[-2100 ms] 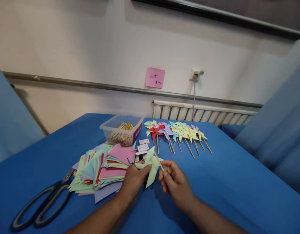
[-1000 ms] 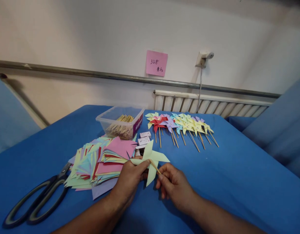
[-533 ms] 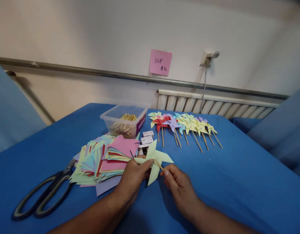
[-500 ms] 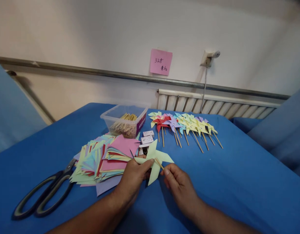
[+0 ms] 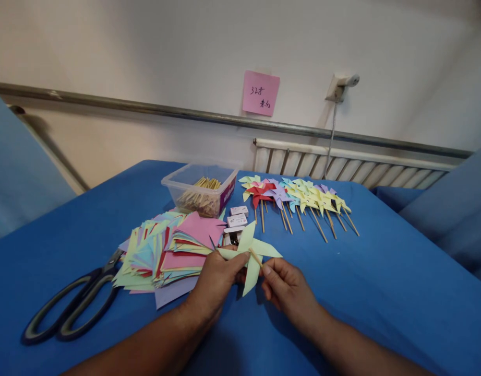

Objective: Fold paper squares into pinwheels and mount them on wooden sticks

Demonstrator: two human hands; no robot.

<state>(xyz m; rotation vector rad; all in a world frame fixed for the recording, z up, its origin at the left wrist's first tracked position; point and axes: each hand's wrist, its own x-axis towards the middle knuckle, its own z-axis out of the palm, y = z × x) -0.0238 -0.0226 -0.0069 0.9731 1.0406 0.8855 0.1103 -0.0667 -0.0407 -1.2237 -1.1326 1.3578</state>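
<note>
A pale green paper pinwheel [image 5: 251,253] is held just above the blue table between both hands. My left hand [image 5: 217,280] pinches the pinwheel's centre from the left, fingers closed. My right hand [image 5: 285,284] is closed on the thin wooden stick [image 5: 256,258] that meets the pinwheel's centre. To the left of my left hand lies a stack of cut coloured paper squares [image 5: 168,249].
Large black scissors [image 5: 70,305] lie at the left. A clear plastic tub of wooden sticks [image 5: 201,192] and small white boxes [image 5: 237,219] sit behind the paper. A row of finished pinwheels [image 5: 297,196] lies at the back right. The blue table cover [image 5: 381,282] borders a radiator and wall.
Both hands keep their grip on the pinwheel and stick, with only slight shifts. The view has drifted a little, so everything sits slightly higher and to the right.
</note>
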